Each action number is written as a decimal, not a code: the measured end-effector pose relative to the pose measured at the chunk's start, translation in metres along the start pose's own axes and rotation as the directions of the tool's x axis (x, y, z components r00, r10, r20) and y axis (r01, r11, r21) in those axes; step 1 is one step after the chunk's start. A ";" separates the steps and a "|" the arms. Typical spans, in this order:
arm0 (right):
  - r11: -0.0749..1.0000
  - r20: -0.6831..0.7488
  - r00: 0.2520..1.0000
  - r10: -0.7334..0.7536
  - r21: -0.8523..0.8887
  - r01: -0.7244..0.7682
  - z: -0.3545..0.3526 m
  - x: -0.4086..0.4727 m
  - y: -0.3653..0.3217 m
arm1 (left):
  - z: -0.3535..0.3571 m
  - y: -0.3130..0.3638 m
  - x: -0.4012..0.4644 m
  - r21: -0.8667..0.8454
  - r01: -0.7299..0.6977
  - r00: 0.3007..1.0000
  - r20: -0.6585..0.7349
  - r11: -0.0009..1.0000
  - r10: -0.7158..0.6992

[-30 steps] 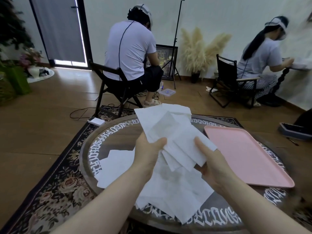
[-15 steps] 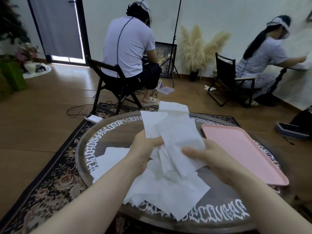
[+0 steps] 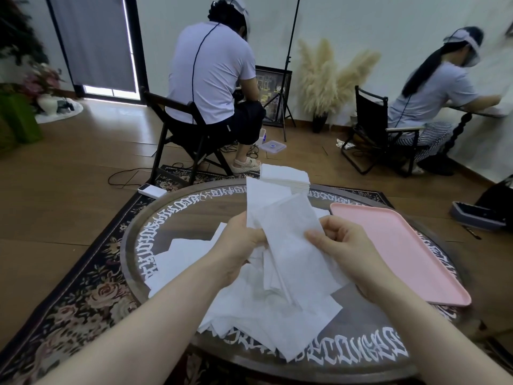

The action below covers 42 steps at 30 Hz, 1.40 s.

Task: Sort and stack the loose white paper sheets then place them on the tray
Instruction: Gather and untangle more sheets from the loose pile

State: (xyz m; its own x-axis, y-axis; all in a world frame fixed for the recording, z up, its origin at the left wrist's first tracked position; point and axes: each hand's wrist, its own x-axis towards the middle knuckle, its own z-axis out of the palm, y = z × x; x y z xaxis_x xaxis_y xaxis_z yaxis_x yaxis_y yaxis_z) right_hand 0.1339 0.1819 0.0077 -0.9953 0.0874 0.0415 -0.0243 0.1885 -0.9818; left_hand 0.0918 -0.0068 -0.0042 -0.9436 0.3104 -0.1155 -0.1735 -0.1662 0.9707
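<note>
Both hands, left hand (image 3: 244, 245) and right hand (image 3: 344, 245), are closed on a bunch of white sheets (image 3: 288, 234), whose edges should be squared before the tray (image 3: 402, 245) is approached.

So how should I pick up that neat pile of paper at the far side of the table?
Take the neat stack by its two short sides, one hand each, fingers slid under the bottom sheet. It lies flat with squared edges, so lifting from below likely keeps it tidy.
</note>
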 end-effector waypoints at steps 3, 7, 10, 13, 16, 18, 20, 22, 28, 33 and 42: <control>1.000 -0.075 0.997 -0.010 -0.010 0.009 0.003 0.000 0.000 | 0.001 0.000 -0.001 0.001 -0.004 1.000 0.006 1.000 0.004; 0.987 -0.154 0.985 -0.077 -0.148 0.055 0.003 0.001 0.001 | 0.001 0.000 -0.002 -0.013 -0.014 1.000 0.013 1.000 0.014; 0.990 -0.116 0.992 -0.055 -0.139 0.039 0.007 0.000 0.001 | 0.001 0.000 -0.003 -0.023 -0.020 0.999 0.027 1.000 0.021; 0.992 -0.097 0.992 -0.081 -0.101 0.071 0.009 -0.001 -0.001 | 0.001 0.000 -0.005 -0.018 -0.018 0.999 0.041 1.000 0.019; 0.991 -0.084 0.989 -0.120 -0.068 0.115 0.010 -0.001 0.000 | 0.004 0.001 -0.008 -0.089 0.006 0.997 0.077 0.996 0.001; 0.996 -0.126 0.989 -0.072 0.046 0.078 0.010 -0.001 -0.001 | 0.006 0.003 -0.011 -0.151 0.019 0.993 0.120 0.988 -0.001; 0.989 -0.171 0.985 -0.004 0.147 0.029 0.009 -0.001 -0.001 | 0.007 0.003 -0.013 -0.149 0.015 0.990 0.143 0.989 0.006; 0.971 -0.173 0.984 0.041 0.237 0.001 0.006 0.000 -0.003 | 0.007 0.002 -0.012 -0.113 -0.022 0.994 0.101 0.993 0.034; 0.812 -0.216 0.967 0.136 0.583 0.016 -0.009 0.006 -0.006 | 0.004 0.000 -0.005 -0.108 -0.093 0.995 -0.039 0.990 0.089; 0.757 -0.036 0.989 0.141 0.647 -0.084 -0.021 0.002 0.003 | 0.000 0.003 -0.001 -0.183 -0.184 0.978 -0.137 0.966 0.161; 0.943 -0.083 0.996 0.044 0.334 -0.014 -0.004 -0.005 0.008 | 0.009 -0.002 -0.005 -0.064 -0.187 0.970 -0.167 0.980 0.174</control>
State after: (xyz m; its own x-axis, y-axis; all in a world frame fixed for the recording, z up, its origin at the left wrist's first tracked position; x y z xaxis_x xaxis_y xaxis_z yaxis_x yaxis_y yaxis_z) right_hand 0.1394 0.1869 0.0008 -0.9842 0.1765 0.0130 -0.0400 -0.1500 -0.9879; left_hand 0.0996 0.0002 -0.0040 -0.9931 0.1156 0.0219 -0.0115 -0.2805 0.9598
